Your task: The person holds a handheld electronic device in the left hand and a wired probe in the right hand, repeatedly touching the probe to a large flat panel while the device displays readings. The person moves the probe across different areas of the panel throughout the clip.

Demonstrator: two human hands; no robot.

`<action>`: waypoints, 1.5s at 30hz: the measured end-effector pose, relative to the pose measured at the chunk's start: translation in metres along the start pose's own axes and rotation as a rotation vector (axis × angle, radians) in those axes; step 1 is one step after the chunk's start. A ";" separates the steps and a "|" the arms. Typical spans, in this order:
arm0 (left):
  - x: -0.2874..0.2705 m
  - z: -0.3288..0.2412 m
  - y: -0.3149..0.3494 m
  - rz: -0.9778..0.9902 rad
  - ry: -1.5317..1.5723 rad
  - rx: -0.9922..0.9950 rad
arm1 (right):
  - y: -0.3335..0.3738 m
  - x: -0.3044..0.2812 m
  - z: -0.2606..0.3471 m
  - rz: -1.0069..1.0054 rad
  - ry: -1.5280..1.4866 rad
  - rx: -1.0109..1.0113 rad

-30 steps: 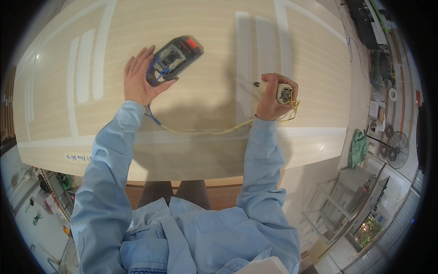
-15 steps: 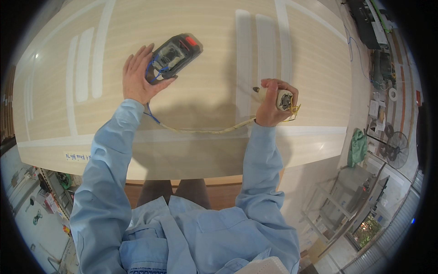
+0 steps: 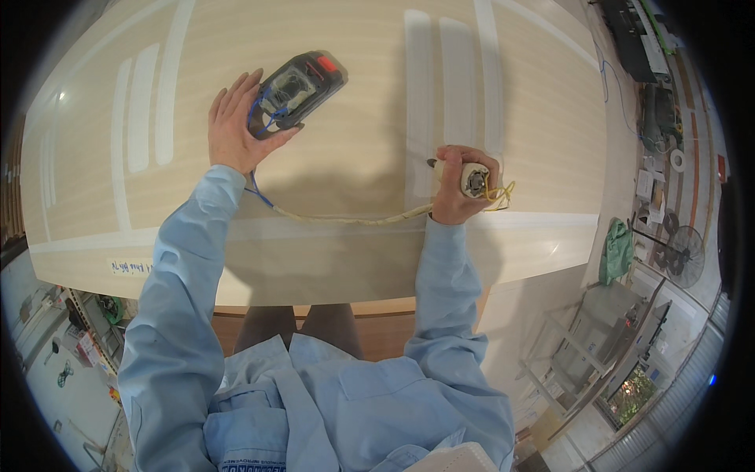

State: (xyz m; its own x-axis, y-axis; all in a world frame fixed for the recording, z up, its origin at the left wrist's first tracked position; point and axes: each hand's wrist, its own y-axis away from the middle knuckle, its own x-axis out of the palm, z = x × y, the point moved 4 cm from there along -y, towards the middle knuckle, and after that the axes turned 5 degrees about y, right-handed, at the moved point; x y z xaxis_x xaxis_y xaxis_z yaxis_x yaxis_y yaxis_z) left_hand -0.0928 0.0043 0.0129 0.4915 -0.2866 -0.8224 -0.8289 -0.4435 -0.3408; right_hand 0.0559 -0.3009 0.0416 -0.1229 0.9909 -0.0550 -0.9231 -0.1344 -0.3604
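A black battery pack [image 3: 311, 88] with a red button and a taped, wired end lies on the large pale panel [image 3: 354, 47]. My left hand [image 3: 232, 138] curves round its near end, fingers along one side and thumb along the other, at the blue wires. From there a cable [image 3: 346, 222], sheathed in cream tape, runs right to my right hand [image 3: 451, 197]. That hand is wrapped round a small motor tool [image 3: 475, 179] bound in cream tape. Yellow wires loop from the motor's open end, and a dark tip shows at the left. The tool's working side is hidden.
White strips [image 3: 418, 102] cross the panel, and blue handwriting [image 3: 130, 267] marks its near left edge. On the right stand a fan [image 3: 683, 253], a green cloth [image 3: 616, 252] and a metal frame [image 3: 582, 354]. A shelf [image 3: 86, 342] is at the lower left.
My right hand has shifted slightly left with the motor tool and turned it a little. The battery pack and my left hand have moved slightly up and left.
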 end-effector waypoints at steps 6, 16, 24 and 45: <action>0.001 0.002 0.000 0.000 0.000 0.011 | 0.003 -0.004 -0.002 -0.055 -0.011 0.025; 0.003 0.005 0.003 0.030 -0.017 -0.009 | 0.015 -0.010 0.002 -0.025 0.032 0.069; 0.002 0.001 0.002 -0.013 -0.008 0.014 | 0.024 -0.021 0.008 -0.002 -0.046 -0.016; 0.001 0.004 0.008 0.003 -0.020 -0.007 | 0.043 -0.033 0.013 -0.038 -0.018 0.011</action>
State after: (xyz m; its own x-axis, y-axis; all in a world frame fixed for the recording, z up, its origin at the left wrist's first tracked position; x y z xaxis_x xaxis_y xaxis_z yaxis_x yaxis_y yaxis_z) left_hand -0.0997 0.0040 0.0073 0.4837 -0.2710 -0.8323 -0.8285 -0.4483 -0.3356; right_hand 0.0152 -0.3395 0.0398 -0.0937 0.9953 -0.0249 -0.9311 -0.0965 -0.3517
